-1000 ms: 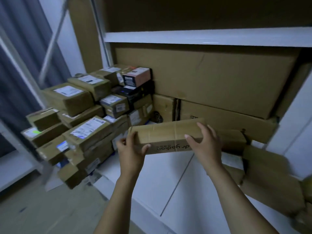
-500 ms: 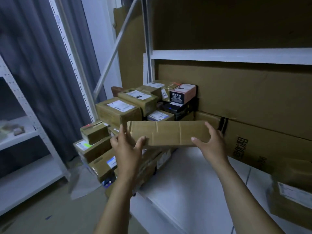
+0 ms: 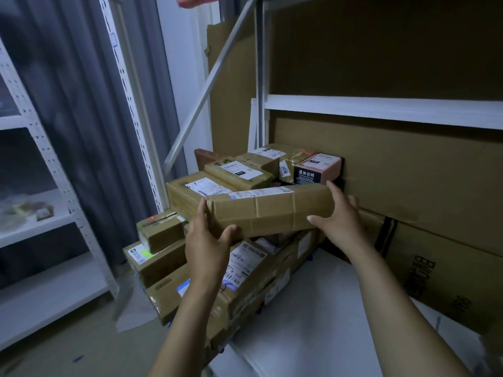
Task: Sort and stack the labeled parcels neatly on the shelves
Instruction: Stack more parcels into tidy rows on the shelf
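I hold a long brown cardboard parcel (image 3: 272, 210) level in the air with both hands, its white label facing up. My left hand (image 3: 209, 240) grips its left end and my right hand (image 3: 337, 216) its right end. It hangs just in front of a stack of labeled brown parcels (image 3: 201, 190) piled at the left end of the white shelf (image 3: 313, 308). A pink box with a black label (image 3: 317, 170) sits on top at the back of the stack. Lower parcels (image 3: 245, 270) lie under my left hand.
Big flat cardboard cartons (image 3: 408, 172) lean against the back of the shelf, with another shelf board (image 3: 381, 110) above. A white rack (image 3: 40, 202) stands to the left before a grey curtain (image 3: 81, 104). A diagonal metal brace (image 3: 206, 85) crosses the shelf's end.
I have lifted the long parcel up and to the left, toward the top of the stack. Its labeled side now faces up. My view has swung left.
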